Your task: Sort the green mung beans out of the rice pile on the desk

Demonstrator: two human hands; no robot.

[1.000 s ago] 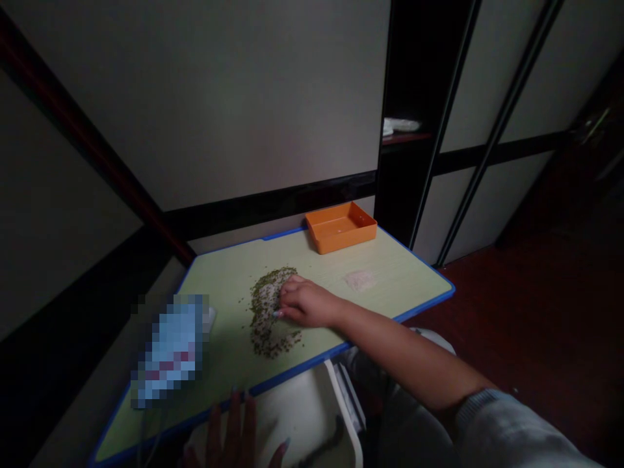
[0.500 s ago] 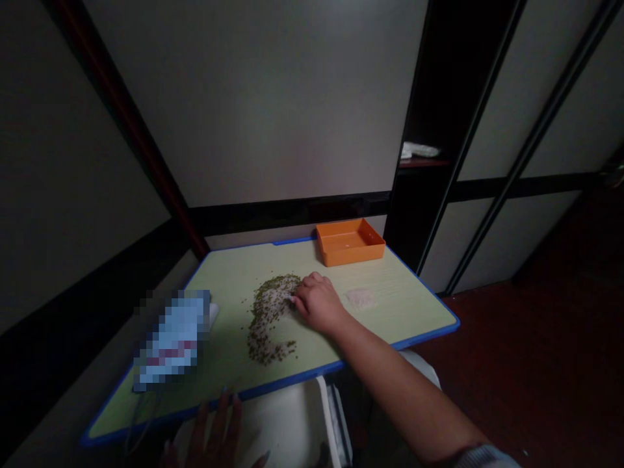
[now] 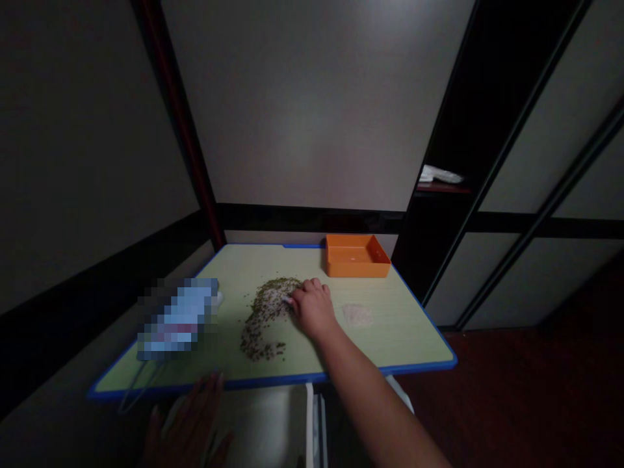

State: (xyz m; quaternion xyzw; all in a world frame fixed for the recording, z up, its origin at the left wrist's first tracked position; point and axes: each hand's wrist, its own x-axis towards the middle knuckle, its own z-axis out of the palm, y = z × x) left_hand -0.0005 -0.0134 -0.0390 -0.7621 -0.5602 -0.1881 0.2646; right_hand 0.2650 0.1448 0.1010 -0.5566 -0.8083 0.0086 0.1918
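Observation:
My right hand (image 3: 312, 309) rests on the table at the right edge of a spread pile of small brown, green and whitish grains (image 3: 267, 318). Its fingers are curled and its thumb points left into the pile; whatever they pinch is hidden. To the right of that hand lies a small flat patch of pale grains (image 3: 357, 316). My left hand (image 3: 188, 419) is low and in shadow by the table's front edge, fingers stretched out over a pale open drawer-like compartment (image 3: 266, 422). It holds nothing I can see.
An orange rectangular tray (image 3: 359, 269) stands at the back right of the light table (image 3: 404, 344), which has a blue rim. At the left lies a blurred-out blue item (image 3: 180, 318), with a thin loop hanging over the edge. Behind are panelled doors (image 3: 312, 130) and a dark shelf opening.
The view has tilted and shifted. My right hand stays at the pile's right edge, fingers still curled. My left hand remains low at the front edge with its fingers drawn closer together.

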